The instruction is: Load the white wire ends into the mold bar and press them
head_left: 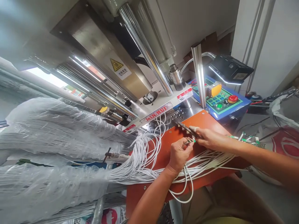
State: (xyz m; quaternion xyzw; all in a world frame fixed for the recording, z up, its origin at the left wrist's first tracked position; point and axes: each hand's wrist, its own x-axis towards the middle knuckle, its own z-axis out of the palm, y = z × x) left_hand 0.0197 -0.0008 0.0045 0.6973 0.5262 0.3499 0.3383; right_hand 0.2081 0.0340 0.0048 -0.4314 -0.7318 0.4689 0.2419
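Observation:
My left hand is closed in a pinch on a small metal-ended cable connector with a green bit at its end. Close to it on the right, my right hand grips the near end of a dark metal bar. Small light-coloured pieces sit along this bar, which slants away toward the press. A finger of my right hand has a pale wrap on it. Many white cables run across the orange table, passing beneath my wrists. Fingertip details are partly hidden.
The moulding press with its MIN-HUI plate stands over the table's far side. Behind on the right are a blue control box and a black lamp. Plastic-wrapped cable bundles fill the left. Cable ends with green tips lie right.

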